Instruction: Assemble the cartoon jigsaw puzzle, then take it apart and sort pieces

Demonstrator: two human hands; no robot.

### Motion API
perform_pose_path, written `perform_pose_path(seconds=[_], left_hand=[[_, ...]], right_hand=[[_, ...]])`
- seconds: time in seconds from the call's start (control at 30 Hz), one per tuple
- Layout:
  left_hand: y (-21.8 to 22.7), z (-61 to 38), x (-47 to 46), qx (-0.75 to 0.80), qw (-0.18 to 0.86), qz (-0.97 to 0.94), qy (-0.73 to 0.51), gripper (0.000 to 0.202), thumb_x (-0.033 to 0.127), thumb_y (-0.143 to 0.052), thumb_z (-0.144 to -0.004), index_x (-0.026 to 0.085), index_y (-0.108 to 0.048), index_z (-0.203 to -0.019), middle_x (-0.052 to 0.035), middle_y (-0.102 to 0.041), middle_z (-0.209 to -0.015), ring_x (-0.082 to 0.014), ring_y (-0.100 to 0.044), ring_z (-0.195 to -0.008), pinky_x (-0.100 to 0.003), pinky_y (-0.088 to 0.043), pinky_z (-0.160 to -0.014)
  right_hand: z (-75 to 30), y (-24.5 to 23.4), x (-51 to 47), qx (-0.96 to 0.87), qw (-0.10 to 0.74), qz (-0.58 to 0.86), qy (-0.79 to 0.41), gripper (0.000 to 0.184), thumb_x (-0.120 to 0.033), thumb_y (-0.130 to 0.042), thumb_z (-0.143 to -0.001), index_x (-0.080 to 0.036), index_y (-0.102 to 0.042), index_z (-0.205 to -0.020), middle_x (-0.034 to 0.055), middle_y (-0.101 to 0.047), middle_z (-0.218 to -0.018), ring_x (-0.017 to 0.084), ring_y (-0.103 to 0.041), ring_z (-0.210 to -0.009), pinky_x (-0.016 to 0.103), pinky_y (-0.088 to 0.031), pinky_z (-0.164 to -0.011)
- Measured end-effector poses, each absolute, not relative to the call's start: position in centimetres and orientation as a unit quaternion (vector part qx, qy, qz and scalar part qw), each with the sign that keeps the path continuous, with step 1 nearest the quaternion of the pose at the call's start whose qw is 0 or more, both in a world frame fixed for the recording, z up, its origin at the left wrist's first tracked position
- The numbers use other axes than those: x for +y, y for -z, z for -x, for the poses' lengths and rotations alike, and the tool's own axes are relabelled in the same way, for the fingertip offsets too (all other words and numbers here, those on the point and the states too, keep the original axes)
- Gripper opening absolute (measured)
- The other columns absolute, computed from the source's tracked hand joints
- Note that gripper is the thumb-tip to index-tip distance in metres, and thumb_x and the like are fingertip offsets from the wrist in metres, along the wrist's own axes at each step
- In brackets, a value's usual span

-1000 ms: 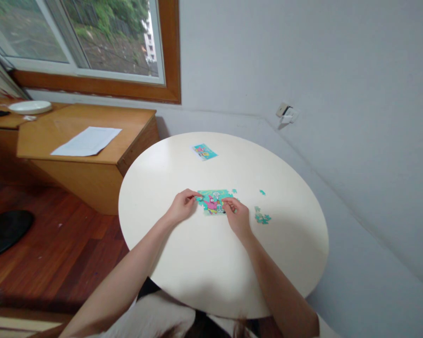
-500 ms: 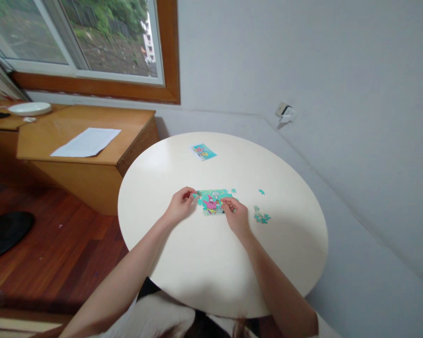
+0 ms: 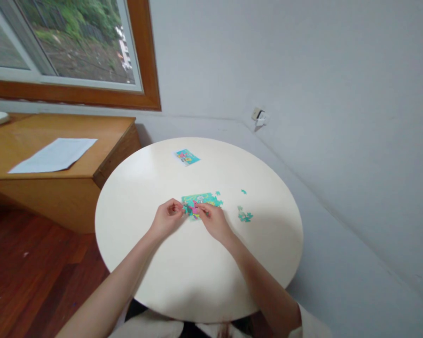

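The partly assembled puzzle (image 3: 205,197) is lying flat near the centre of the frame, on the round white tabletop (image 3: 197,267). The left hand (image 3: 167,218) is reaching in from the lower left and is now working lower along the puzzle's left edge, whereas half a second ago its fingertips were meeting the upper left corner. Its thumb and forefinger are closing towards each other at that edge; whether they are pinching a piece is not showing clearly. The right hand (image 3: 215,220) has been shifting across the puzzle too: its fingers are now hovering over or touching the pink figure (image 3: 195,210), closer to the left hand, and are covering the lower right of the puzzle. Its fingers are curling together, but I cannot tell whether they are gripping anything.

With both hands now gathering at the left part, the handling seems to be concentrating on that side, while the right side is being left alone. One small piece (image 3: 217,193) is sitting by the puzzle's upper right corner, a single loose piece (image 3: 244,191) is lying further right, and a cluster of pieces (image 3: 245,216) is resting below that one, untouched. Towards the top of the tabletop, a picture card (image 3: 186,157) is lying tilted, showing similar colours. The whole view is also sitting further left, so the camera appears to be turning right.
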State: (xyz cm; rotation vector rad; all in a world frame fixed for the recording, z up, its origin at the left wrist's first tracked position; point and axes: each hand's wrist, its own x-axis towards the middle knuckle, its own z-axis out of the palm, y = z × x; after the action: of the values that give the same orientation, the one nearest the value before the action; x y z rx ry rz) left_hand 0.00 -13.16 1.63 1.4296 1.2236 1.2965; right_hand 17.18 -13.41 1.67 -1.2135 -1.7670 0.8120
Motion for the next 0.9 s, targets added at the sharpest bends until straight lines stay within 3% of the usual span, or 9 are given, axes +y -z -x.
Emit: perform_pose_path(seconds=[0.17, 0.4, 0.57, 0.73, 0.9], left_hand=[[-2.2, -1.2, -14.3, 0.476, 0.445, -0.562, -0.509, 0.020, 0.032, -0.069, -0.061, 0.016, -0.057, -0.060, 0.0015, -0.057, -0.056, -0.0109, -0.050, -0.056, -0.022, -0.041, -0.056], [-1.6, -2.1, -14.1, 0.482, 0.435, -0.591, -0.479, 0.019, 0.033, -0.066, -0.068, 0.015, -0.061, -0.065, -0.0014, -0.064, -0.063, -0.0132, -0.056, -0.059, -0.024, -0.044, -0.058], [-1.4, -2.5, -13.8, 0.473, 0.317, -0.707, -0.420, 0.015, 0.023, -0.054, -0.078, 0.018, -0.068, -0.083, -0.0057, -0.069, -0.088, -0.0190, -0.062, -0.084, -0.031, -0.048, -0.079], [-0.1, -2.6, -14.5, 0.444, 0.137, -0.813, -0.351, 0.027, 0.019, -0.050, -0.082, 0.018, -0.063, -0.106, -0.0134, -0.061, -0.115, -0.0267, -0.053, -0.113, -0.046, -0.041, -0.097], [0.9, -2.6, -14.8, 0.457, 0.098, -0.834, -0.293, 0.034, 0.019, -0.050, -0.085, 0.017, -0.057, -0.117, -0.0145, -0.057, -0.122, -0.0277, -0.050, -0.118, -0.053, -0.035, -0.103]], right_hand=[[-16.3, -2.7, -14.3, -0.775, 0.321, 0.467, -0.280, 0.025, -0.019, -0.048, -0.086, -0.018, -0.062, -0.064, -0.0008, -0.061, -0.061, 0.012, -0.051, -0.060, 0.022, -0.038, -0.062], [-18.1, -3.2, -14.2, -0.745, 0.311, 0.494, -0.323, 0.021, -0.019, -0.051, -0.082, -0.018, -0.062, -0.064, -0.0028, -0.059, -0.058, 0.010, -0.050, -0.057, 0.019, -0.035, -0.056], [-22.5, -3.9, -11.8, -0.697, 0.262, 0.599, -0.294, 0.022, -0.019, -0.049, -0.080, -0.016, -0.064, -0.065, -0.0003, -0.064, -0.062, 0.011, -0.054, -0.060, 0.020, -0.038, -0.058], [-25.9, -4.0, -9.8, -0.667, 0.221, 0.652, -0.284, 0.025, -0.020, -0.049, -0.077, -0.015, -0.063, -0.056, 0.0009, -0.063, -0.056, 0.011, -0.054, -0.056, 0.021, -0.035, -0.055], [-26.0, -3.2, -9.4, -0.662, 0.180, 0.663, -0.300, 0.025, -0.020, -0.052, -0.073, -0.015, -0.064, -0.051, 0.0003, -0.062, -0.052, 0.010, -0.053, -0.052, 0.020, -0.034, -0.052]])
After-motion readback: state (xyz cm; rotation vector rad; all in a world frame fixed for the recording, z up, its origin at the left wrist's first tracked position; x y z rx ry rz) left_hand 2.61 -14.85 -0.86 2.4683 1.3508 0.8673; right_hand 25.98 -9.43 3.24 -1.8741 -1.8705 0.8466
